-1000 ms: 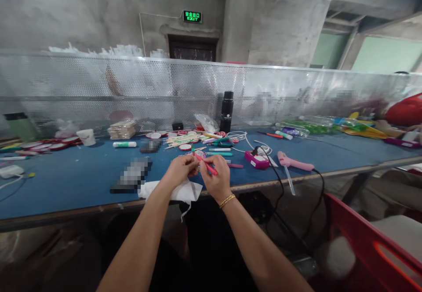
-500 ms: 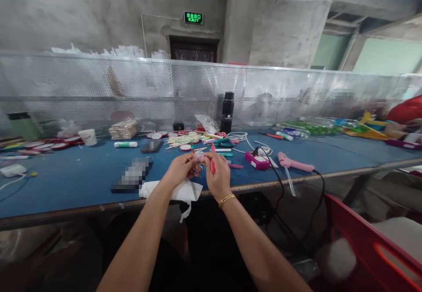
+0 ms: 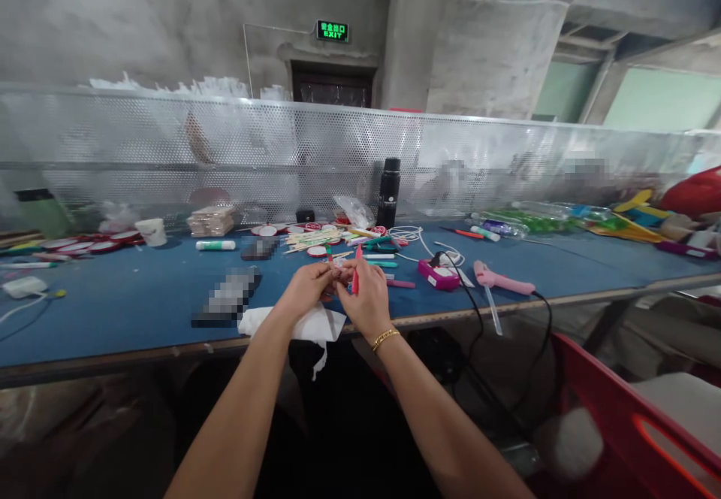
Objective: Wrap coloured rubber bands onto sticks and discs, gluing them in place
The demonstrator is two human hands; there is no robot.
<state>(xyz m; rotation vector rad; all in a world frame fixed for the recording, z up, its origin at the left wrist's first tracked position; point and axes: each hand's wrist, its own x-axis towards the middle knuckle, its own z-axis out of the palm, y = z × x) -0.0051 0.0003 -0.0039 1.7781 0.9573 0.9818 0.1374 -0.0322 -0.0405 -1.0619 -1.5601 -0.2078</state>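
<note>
My left hand (image 3: 307,287) and my right hand (image 3: 367,297) meet above the front edge of the blue table (image 3: 140,296). The right hand grips a red pen (image 3: 356,267), which stands nearly upright, and wears a gold bracelet at the wrist. The left hand pinches a small pale pink piece (image 3: 338,272) between its fingertips, against the right hand's fingers. What exactly that piece is I cannot tell. A white cloth (image 3: 304,326) lies on the table edge under both hands.
A pink glue gun (image 3: 503,278) with a black cord and a pink box (image 3: 438,273) lie to the right. Behind the hands are sticks, pens, red discs and a black bottle (image 3: 388,192). A perforated metal screen backs the table. A red crate (image 3: 636,424) stands at lower right.
The red pen swung from lying slanted across my right hand to standing nearly upright. Both hands stayed together and shifted slightly away from me.
</note>
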